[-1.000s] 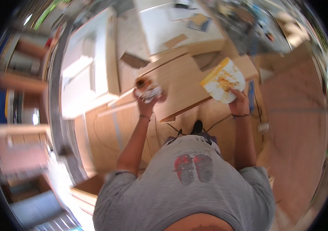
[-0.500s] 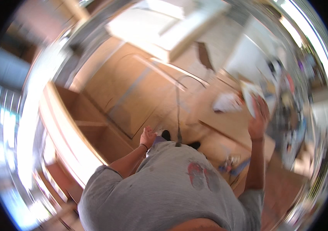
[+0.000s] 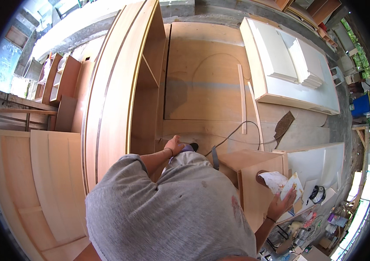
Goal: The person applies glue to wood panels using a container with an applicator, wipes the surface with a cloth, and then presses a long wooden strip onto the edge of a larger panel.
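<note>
My right hand (image 3: 282, 204) is at the lower right, its fingers spread along a thin, pale square board (image 3: 295, 186) smeared orange-brown and gripping it. Next to that board, a crumpled white sheet or bag (image 3: 273, 180) with orange stains lies on a wooden cabinet (image 3: 261, 167). My left hand (image 3: 174, 146) is low in front of my body, beside the open side of a long wooden cabinet (image 3: 119, 87). Its fingers are curled, and a bit of something purple (image 3: 188, 148) shows against them; what it is, I cannot make out.
A dark cable (image 3: 232, 132) runs across the floor boards past two thin wooden strips (image 3: 242, 100). White panels (image 3: 276, 52) lie on a pale cabinet at the far right. Tools and clutter (image 3: 300, 237) fill the lower right. Wooden panels (image 3: 54, 187) lie at left.
My view has turned to the right, so the long cabinet now stands upright in the picture. The right hand with the board appears lower, over the cabinet's right side; the left hand stays by my body.
</note>
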Tool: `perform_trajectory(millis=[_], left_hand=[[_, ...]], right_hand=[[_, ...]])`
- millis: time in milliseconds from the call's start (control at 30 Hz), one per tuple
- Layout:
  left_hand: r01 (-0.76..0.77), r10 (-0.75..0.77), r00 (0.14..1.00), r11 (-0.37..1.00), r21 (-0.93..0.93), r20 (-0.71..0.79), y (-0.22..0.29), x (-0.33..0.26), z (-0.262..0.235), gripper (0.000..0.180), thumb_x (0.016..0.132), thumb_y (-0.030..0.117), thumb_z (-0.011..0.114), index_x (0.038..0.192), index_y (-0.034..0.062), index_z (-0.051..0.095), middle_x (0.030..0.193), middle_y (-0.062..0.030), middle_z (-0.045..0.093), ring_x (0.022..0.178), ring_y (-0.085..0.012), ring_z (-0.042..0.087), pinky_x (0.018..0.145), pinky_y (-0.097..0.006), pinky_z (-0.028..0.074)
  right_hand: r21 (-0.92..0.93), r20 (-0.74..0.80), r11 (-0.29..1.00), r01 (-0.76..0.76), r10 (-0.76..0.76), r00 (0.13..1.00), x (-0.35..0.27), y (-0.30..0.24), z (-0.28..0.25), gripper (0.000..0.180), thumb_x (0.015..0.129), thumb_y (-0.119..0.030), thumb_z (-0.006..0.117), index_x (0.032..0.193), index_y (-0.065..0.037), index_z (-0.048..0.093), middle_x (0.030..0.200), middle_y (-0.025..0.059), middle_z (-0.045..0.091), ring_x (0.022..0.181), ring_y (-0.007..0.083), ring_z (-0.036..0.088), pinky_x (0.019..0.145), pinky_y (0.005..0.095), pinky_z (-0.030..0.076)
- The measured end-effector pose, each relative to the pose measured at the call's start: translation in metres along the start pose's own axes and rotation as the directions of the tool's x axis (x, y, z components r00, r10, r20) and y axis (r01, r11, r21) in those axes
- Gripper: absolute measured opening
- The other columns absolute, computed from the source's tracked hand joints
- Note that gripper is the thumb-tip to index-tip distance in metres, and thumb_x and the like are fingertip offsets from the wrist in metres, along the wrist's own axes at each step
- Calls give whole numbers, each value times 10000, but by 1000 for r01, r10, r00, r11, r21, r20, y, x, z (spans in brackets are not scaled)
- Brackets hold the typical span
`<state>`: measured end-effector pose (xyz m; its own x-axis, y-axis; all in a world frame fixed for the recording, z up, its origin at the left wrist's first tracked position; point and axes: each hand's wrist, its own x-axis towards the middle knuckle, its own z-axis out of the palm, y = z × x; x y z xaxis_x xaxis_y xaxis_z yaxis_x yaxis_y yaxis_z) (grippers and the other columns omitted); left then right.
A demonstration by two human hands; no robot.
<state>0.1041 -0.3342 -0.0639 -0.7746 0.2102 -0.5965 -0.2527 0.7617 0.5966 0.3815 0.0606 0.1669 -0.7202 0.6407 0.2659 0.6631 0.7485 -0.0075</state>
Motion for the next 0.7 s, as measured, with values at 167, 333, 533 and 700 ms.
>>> perform_trajectory(millis=[167, 333, 533, 700], left_hand=[[53, -56, 998, 997, 59, 41, -4, -13, 24, 665, 729, 381, 674, 1232, 18, 433, 1216, -161, 546, 1144, -315, 504, 946, -377, 411], [81, -86, 995, 992, 98, 46, -18, -26, 32, 699, 715, 409, 690, 1250, 45, 426, 1253, -168, 514, 1162, -321, 484, 960, -381, 401], [162, -123, 918, 984, 73, -376, -27, -85, 6, 356, 752, 331, 604, 1010, 86, 615, 1039, -163, 624, 1005, -317, 583, 857, -390, 466], [155, -79, 658, 987, 32, -749, -72, -109, -59, 235, 789, 272, 575, 932, 92, 625, 907, -117, 638, 889, -296, 607, 789, -395, 478]], right_hand=[[57, -88, 995, 82, -77, 993, 1, -21, -32, 636, 802, -257, 596, 1353, -45, 360, 1394, 199, 332, 1296, 370, 287, 1044, 521, 215], [396, -464, 800, 450, -248, 850, -20, -48, -36, 511, 863, -287, 557, 1251, 30, 454, 1272, 215, 473, 1188, 371, 438, 974, 510, 334], [982, 170, 148, -114, -454, 874, -41, -120, 1, 276, 856, -48, 507, 1104, 63, 560, 1032, 152, 606, 971, 216, 568, 861, 315, 433], [966, 253, 178, -189, -490, 834, -35, -119, 15, 273, 872, -39, 496, 1121, 62, 543, 1048, 129, 603, 967, 177, 566, 852, 280, 436]])
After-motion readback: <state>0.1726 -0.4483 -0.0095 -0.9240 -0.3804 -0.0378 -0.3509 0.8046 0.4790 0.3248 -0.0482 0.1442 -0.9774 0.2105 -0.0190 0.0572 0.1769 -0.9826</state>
